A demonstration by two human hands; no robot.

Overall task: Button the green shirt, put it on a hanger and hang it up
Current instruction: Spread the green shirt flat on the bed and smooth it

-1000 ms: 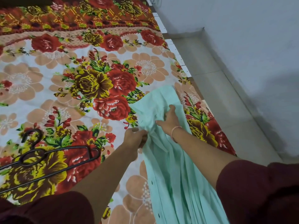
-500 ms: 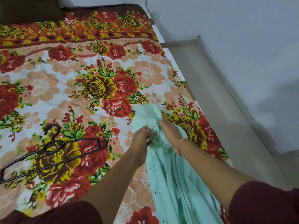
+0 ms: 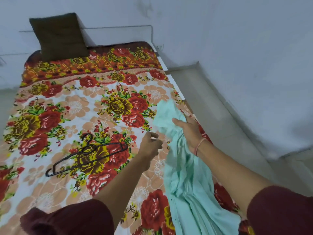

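Observation:
The pale green shirt lies bunched lengthwise along the right side of the bed, its top end reaching toward the bed's right edge. My right hand grips the fabric near that top end, thumb over the cloth. My left hand hovers just left of the shirt with its fingers curled in; nothing shows in it, and it is a little blurred. A black hanger lies flat on the bedsheet, well left of both hands, hook pointing up the bed.
The bed carries a floral sheet in red, yellow and peach. A dark brown pillow leans on the wall at its head. A strip of bare floor runs between the bed's right edge and the white wall.
My left hand has come off the shirt and shifted slightly left. My right hand has carried the shirt's top end further up the bed. The view has tilted up, showing the pillow.

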